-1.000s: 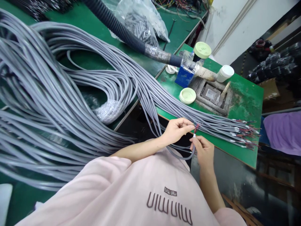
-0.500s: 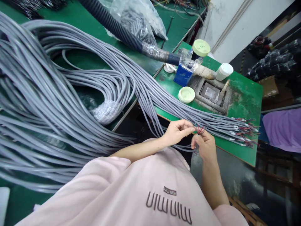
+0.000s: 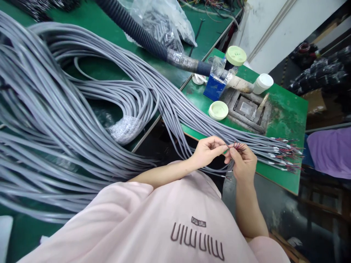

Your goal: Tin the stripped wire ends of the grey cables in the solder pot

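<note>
Thin red and dark wires point(image 3: 238, 146) fan out between my two hands, just past the near edge of the green board. My left hand point(image 3: 210, 150) pinches the wires at its fingertips. Thumb and fingers of my right hand point(image 3: 241, 159) are closed on the same wires, close beside the left fingertips. Behind the hands, a long bundle of grey cables point(image 3: 192, 113) runs rightward across the board and ends in stripped red and dark wire tips point(image 3: 287, 153). A few more cable ends point(image 3: 226, 176) hang below my hands.
A solder pot point(image 3: 248, 107) sits on the green board point(image 3: 290, 109), with a blue box point(image 3: 214, 87), a black hose point(image 3: 137, 31), a pale green lid point(image 3: 218, 110) and a white cup point(image 3: 263, 83). A person's purple clothing point(image 3: 329, 151) shows at the right.
My right hand has moved slightly right and up, and its fingers have closed over the wires. The wires now point more to the right. My left hand has barely moved.
</note>
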`<state>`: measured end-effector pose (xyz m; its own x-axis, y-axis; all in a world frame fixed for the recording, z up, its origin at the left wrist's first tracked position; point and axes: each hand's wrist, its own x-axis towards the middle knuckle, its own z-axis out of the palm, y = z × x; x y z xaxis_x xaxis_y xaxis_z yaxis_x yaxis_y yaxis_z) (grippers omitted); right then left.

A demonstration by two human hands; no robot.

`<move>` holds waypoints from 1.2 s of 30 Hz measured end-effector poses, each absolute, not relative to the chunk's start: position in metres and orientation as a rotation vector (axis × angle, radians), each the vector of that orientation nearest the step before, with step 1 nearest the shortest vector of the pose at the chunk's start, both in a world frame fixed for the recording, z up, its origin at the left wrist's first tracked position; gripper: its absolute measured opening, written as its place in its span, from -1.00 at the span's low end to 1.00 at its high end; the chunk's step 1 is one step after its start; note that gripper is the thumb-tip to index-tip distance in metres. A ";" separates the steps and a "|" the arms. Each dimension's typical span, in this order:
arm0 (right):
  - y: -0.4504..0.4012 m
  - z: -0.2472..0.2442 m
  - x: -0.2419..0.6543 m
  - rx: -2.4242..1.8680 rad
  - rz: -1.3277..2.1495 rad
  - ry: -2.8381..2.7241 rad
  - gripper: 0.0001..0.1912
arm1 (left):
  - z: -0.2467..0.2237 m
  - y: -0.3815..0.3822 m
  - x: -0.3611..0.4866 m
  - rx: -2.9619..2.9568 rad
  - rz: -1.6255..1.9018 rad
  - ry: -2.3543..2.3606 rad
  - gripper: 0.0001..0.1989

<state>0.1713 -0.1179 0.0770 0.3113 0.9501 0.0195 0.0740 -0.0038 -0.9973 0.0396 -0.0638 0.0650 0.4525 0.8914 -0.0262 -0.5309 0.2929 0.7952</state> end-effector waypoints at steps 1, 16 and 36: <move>-0.118 0.076 0.170 -1.378 0.939 -1.015 -0.92 | 0.065 -0.064 0.039 0.801 1.005 0.519 -0.65; -0.117 0.069 0.169 -1.313 0.963 -0.953 -0.92 | 0.060 -0.058 0.034 0.854 0.863 0.444 -0.66; -0.114 0.083 0.178 -1.568 0.615 -1.359 -0.94 | 0.054 -0.054 0.033 1.119 0.801 0.612 -0.64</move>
<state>0.1781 -0.1140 0.0831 0.2597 0.9448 0.1998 0.4737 0.0556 -0.8789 0.0325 -0.0544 0.0542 0.5814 0.8129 -0.0360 -0.2480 0.2191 0.9437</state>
